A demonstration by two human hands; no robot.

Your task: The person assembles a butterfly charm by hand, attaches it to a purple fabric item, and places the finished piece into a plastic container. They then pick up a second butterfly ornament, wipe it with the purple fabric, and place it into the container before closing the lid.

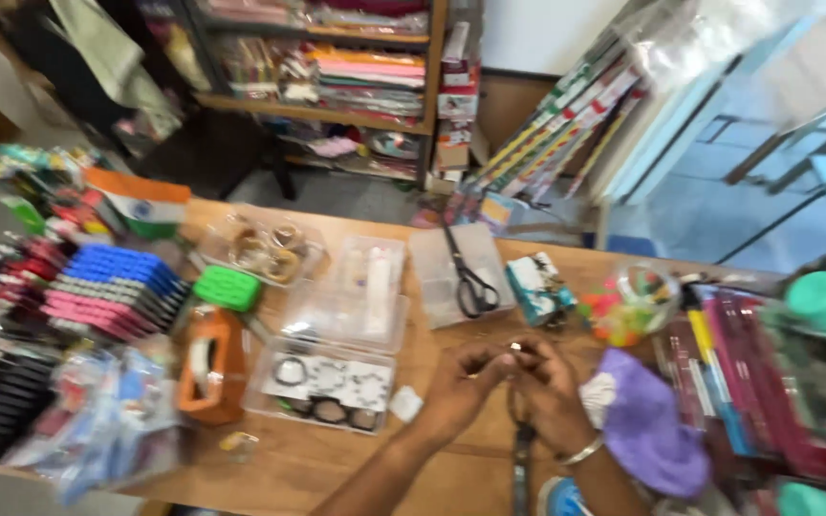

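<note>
Left hand point(459, 382): over the wooden table point(317, 459), fingers bent and pressed together at the tips, touching the right hand.
Right hand point(549, 387): fingers closed the same way, a silver bangle point(580, 451) on the wrist.
Small object point(515, 348): pinched between the fingertips of both hands, shiny and very little; the blur hides what it is.
Clear box point(322, 382): just left of the left hand, with dark rings inside.
Scissors point(468, 277): lying on a clear lid behind the hands, well apart.
Purple cloth point(647, 430): just right of the right hand.
Orange tape holder point(210, 368): further left on the table.
</note>
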